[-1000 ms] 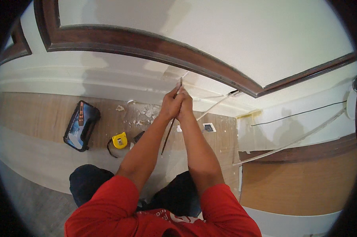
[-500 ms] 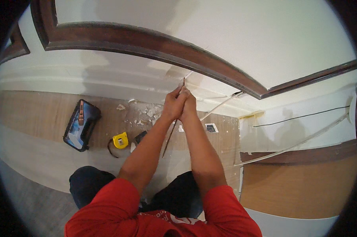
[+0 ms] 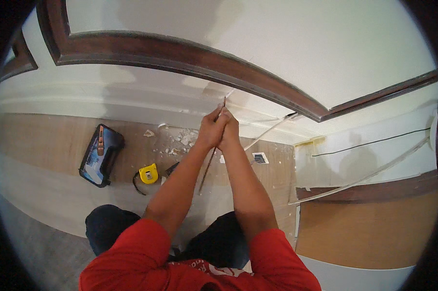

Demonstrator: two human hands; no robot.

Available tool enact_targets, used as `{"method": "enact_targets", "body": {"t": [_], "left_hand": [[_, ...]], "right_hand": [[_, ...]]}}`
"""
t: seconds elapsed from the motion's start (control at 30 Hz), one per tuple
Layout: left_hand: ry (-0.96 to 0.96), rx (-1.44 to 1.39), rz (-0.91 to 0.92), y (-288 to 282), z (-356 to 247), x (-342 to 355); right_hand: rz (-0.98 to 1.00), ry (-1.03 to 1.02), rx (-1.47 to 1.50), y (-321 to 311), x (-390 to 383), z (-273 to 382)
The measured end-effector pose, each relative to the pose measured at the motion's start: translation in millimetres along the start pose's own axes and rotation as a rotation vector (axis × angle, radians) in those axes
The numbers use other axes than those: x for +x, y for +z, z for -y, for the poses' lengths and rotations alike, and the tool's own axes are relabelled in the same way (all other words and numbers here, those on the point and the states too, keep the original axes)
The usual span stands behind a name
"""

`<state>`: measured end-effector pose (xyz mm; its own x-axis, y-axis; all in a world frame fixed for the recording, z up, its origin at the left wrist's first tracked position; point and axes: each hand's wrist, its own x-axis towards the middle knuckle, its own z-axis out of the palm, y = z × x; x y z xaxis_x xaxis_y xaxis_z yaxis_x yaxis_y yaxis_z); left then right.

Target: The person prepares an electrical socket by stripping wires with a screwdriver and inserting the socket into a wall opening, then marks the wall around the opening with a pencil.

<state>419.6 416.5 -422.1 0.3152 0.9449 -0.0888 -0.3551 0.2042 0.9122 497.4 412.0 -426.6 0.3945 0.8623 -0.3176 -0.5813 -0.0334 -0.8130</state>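
Observation:
Both of my hands are closed together round a long, thin dark rod (image 3: 207, 172), close to the white wall (image 3: 151, 92). My left hand (image 3: 210, 132) grips it from the left, and my right hand (image 3: 230, 127) presses against it from the right. The rod's upper end pokes out past my fingers toward a scraped patch on the wall; I cannot tell whether it touches. Its lower end slants back between my forearms. White plaster chips (image 3: 184, 139) lie scattered on the wood-look ledge (image 3: 44, 140), left of my hands.
On the ledge sit a dark case (image 3: 101, 155) with an orange-handled knife on it, a yellow tape measure (image 3: 148, 173) and a small white-framed box (image 3: 260, 158). A pale cable (image 3: 270, 131) runs from the wall. Brown moulding (image 3: 190, 53) crosses above.
The view has shifted very slightly. My hands stay wrapped round the rod at nearly the same spot on the wall.

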Motion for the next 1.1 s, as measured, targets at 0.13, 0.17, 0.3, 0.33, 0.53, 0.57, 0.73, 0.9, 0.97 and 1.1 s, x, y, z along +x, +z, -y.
{"method": "enact_targets", "body": {"t": [0.13, 0.17, 0.3, 0.33, 0.53, 0.57, 0.73, 0.9, 0.97, 1.1], "left_hand": [[-0.011, 0.005, -0.018, 3, -5, -6], [-0.008, 0.012, -0.012, 1, -6, -6], [-0.015, -0.043, 0.000, 3, -5, -3], [-0.024, -0.061, -0.001, 1, -6, -3], [0.003, -0.017, 0.030, -5, -7, -6], [0.017, 0.010, -0.010, -4, -2, -8], [-0.056, -0.001, 0.035, 3, 0, -2], [-0.022, 0.040, -0.012, 1, -8, -3], [0.007, 0.076, -0.040, 1, -6, -8], [0.075, 0.063, -0.064, 1, -7, -4]], "right_hand": [[0.006, 0.023, -0.053, -9, 1, -2], [0.008, 0.028, -0.064, -9, 2, -3], [0.061, 0.015, 0.000, -6, 6, -4], [0.042, 0.022, -0.041, -6, 4, -4], [-0.033, 0.008, -0.050, 11, -14, 4], [-0.012, 0.027, -0.041, 11, -13, 6], [0.143, 0.014, -0.049, -15, 2, 3], [-0.057, -0.012, -0.104, 16, -18, 11], [-0.014, 0.047, -0.070, 11, -16, 11], [0.042, 0.034, -0.017, 8, -10, 11]]}}
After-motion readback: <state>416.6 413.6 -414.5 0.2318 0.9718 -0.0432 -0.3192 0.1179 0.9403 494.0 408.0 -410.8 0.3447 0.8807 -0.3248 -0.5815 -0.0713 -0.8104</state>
